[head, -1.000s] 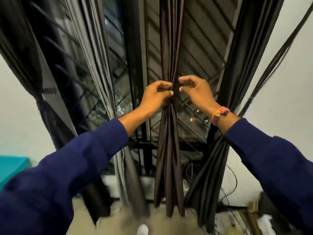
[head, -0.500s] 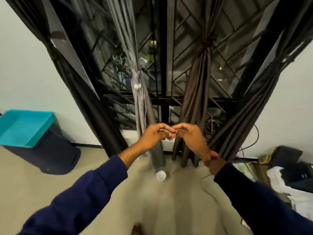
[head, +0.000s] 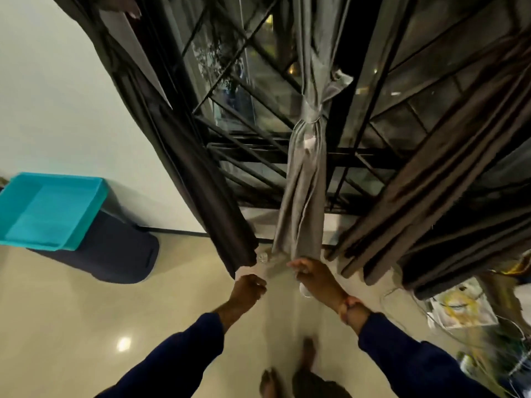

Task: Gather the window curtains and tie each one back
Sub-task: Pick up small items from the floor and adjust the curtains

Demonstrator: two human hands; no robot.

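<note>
Head view: at left a dark curtain (head: 184, 156) hangs, seemingly untied; the left hand (head: 248, 287) is curled, apparently empty. The grey curtain (head: 304, 179), centre, is tied; the right hand (head: 316, 278) is relaxed. The untied curtain likely needs gathering next.

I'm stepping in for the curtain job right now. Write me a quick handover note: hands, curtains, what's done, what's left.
Left hand: fingers curled, nothing visibly held.
Right hand: low by the hem of the grey curtain; contact unclear.
Grey curtain: gathered and tied at mid-height, done.
Dark left curtain: bunched, hanging by the wall; no tie visible.
Brown right curtains: gathered; any tie is hidden.
Left: check both outer curtains and tie whichever is loose.
</note>
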